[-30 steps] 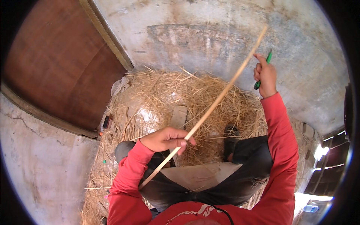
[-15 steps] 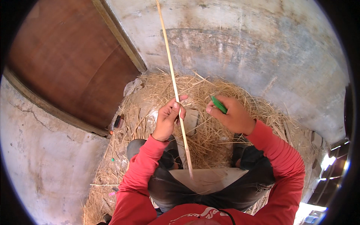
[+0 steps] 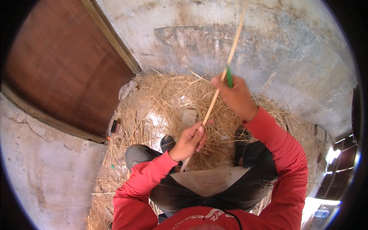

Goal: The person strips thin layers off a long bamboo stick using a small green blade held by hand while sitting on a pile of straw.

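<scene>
A long, thin, pale bamboo strip [image 3: 213, 100] slants from between my knees up toward the wall at the upper right. My left hand [image 3: 190, 141] is closed around its lower part, thumb on top. Higher up, my right hand [image 3: 237, 94] holds a green ribbed-handled tool, which looks like a utility knife [image 3: 229, 77], against the strip. The fingertips of that hand touch the strip too. Motion blurs the right fingers and the strip's upper end, and no blade can be made out.
Loose straw and shavings [image 3: 168, 88] cover the floor around my feet. A pale cloth or sheet [image 3: 211, 180] stretches between my knees. A flat block [image 3: 188, 118] lies ahead of me. The stained wall [image 3: 276, 46] and a brown door panel [image 3: 69, 69] stand close by.
The strip has swung from leaning left to leaning right at its top. My right hand has moved up and onto it with the green tool; my left hand has shifted right and lower.
</scene>
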Available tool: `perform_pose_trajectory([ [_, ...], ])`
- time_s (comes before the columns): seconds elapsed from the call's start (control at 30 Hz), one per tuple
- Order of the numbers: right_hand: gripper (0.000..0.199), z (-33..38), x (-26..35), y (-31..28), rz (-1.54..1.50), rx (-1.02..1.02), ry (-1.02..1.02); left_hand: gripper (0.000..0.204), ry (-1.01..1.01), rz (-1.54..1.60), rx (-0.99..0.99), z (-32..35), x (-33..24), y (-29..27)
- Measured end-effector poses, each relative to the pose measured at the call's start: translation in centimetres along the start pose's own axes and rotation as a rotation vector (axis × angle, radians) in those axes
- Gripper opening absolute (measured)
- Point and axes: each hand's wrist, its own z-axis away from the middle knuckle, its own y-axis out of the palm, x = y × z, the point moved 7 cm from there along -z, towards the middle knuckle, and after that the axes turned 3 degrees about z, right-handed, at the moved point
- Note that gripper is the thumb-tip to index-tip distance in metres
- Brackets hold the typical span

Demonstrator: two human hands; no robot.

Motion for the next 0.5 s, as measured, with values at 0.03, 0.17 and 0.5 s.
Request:
perform_pose_trajectory([
  [0.03,0.030,-0.6,-0.6,-1.8,-0.033,-0.096,0.008,0.050,-0.031,0.033,0.020,0.1,0.3,0.2],
  [0.17,0.031,-2.1,-1.2,-8.2,-0.227,-0.289,0.046,0.042,-0.026,-0.269,-0.033,1.0,0.0,-0.3],
  [0.5,0.044,3.3,1.9,-2.6,0.495,0.066,-0.130,0.029,0.142,-0.555,-0.242,0.9,-3.2,-1.9],
])
